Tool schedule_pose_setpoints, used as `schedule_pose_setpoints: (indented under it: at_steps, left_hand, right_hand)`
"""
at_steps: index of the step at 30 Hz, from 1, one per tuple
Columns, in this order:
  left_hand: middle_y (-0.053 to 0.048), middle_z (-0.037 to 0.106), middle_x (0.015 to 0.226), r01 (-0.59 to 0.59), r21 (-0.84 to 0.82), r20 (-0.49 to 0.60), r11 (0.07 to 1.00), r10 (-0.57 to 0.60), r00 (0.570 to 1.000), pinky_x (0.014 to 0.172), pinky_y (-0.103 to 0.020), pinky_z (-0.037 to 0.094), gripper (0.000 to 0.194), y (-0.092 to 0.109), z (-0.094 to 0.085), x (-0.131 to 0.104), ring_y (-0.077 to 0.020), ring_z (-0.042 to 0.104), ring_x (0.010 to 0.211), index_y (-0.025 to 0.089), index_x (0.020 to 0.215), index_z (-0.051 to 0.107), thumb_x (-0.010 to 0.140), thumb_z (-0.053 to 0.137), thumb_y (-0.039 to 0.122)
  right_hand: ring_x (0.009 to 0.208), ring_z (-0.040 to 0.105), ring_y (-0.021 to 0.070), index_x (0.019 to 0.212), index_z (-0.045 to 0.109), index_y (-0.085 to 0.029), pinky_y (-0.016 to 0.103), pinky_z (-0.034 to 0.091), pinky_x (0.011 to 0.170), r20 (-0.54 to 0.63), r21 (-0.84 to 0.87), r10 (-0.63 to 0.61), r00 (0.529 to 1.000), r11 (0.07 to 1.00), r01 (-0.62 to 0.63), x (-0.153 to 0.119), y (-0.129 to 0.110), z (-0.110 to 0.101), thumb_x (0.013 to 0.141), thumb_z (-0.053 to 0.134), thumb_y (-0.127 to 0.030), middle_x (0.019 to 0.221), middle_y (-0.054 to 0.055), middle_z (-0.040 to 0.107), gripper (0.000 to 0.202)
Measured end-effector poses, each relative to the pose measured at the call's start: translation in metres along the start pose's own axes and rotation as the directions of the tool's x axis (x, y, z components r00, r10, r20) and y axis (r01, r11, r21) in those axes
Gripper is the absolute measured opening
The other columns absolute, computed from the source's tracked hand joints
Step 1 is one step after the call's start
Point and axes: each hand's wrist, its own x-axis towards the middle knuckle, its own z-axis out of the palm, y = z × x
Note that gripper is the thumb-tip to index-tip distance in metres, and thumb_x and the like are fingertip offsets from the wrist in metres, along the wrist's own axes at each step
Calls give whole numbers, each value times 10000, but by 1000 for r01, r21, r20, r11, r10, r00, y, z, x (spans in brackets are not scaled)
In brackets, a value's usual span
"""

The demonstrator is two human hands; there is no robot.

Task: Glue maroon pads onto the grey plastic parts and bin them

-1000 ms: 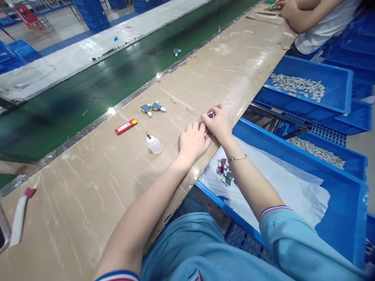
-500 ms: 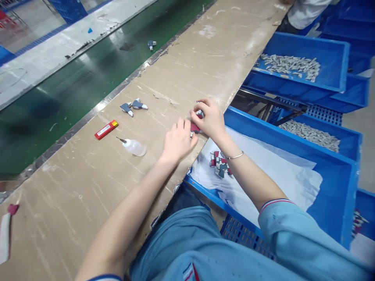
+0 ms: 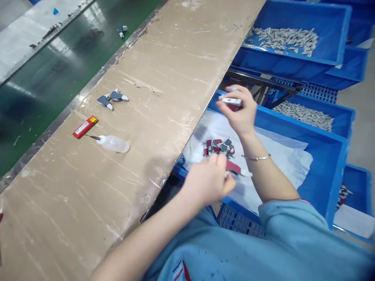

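My left hand is closed on a small red and white plastic part, held over the near edge of the blue bin. Higher up and to the right, my right hand pinches another small part, white with dark red. Fingers hide much of both pieces. Below them, a pile of red and grey parts lies on white sheeting in the blue bin.
On the brown worktop lie two grey-and-white parts, a red packet and a needle-tipped bottle. A green belt runs along the far side. More blue bins with pale pieces stand at the right.
Both hands have left the worktop edge, each carrying a part, and are now apart over the blue bin. My view has shifted to the right.
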Motion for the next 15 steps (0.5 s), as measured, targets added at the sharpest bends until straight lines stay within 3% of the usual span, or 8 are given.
schedule_pose_setpoints:
  at_steps: [2, 5, 8, 11, 13, 15]
  left_hand:
    - [-117, 745, 1197, -17, -10, 71, 1000, 17, 997, 886, -372, 638, 316, 10, 33, 17, -280, 769, 1060, 158, 1261, 635, 1052, 557, 381]
    - [-114, 747, 1219, 65, -3, 77, 998, -64, 995, 926, -425, 647, 318, 4, 71, 57, -250, 759, 1052, 139, 1300, 656, 1063, 628, 349]
    - [-116, 707, 1337, 151, -14, 19, 988, -150, 988, 958, -476, 649, 392, -13, 91, 93, -255, 731, 1129, 172, 1359, 657, 1042, 701, 397]
    - [-130, 668, 1427, 179, -33, -63, 983, -181, 981, 1014, -515, 633, 428, -24, 97, 107, -287, 704, 1223, 183, 1406, 638, 1036, 709, 386]
    - [-135, 648, 1468, 177, -49, -103, 983, -181, 978, 1049, -541, 616, 445, -29, 98, 105, -303, 685, 1270, 188, 1424, 630, 1031, 715, 379]
    - [-138, 624, 1511, 171, -72, -129, 983, -179, 975, 1087, -573, 594, 462, -32, 96, 96, -321, 660, 1321, 194, 1440, 624, 1025, 724, 371]
  right_hand:
    - [1312, 670, 339, 1160, 722, -228, 592, 536, 1133, -9, -53, 175, 985, 983, -175, -37, 37, -8, 1054, 538, -466, 1302, 147, 715, 319]
    - [1095, 736, 290, 1029, 749, -241, 513, 623, 999, 110, -113, 241, 964, 967, -229, -102, 76, -10, 1058, 597, -460, 1087, 108, 763, 268]
    - [1161, 703, 217, 1214, 729, -258, 430, 619, 1025, 192, -193, 271, 943, 953, -234, -156, 90, -5, 1074, 641, -433, 1345, 96, 715, 241]
    - [1377, 619, 340, 1352, 699, -249, 603, 549, 1132, 234, -273, 294, 927, 935, -228, -181, 89, 0, 1025, 701, -433, 1544, 146, 609, 375]
    - [1483, 523, 464, 1410, 690, -236, 772, 454, 1148, 265, -305, 294, 918, 929, -210, -184, 84, 4, 990, 696, -440, 1616, 200, 552, 467]
    - [1536, 457, 505, 1453, 678, -260, 826, 388, 1158, 310, -312, 272, 911, 934, -173, -181, 78, 9, 987, 638, -447, 1663, 216, 515, 504]
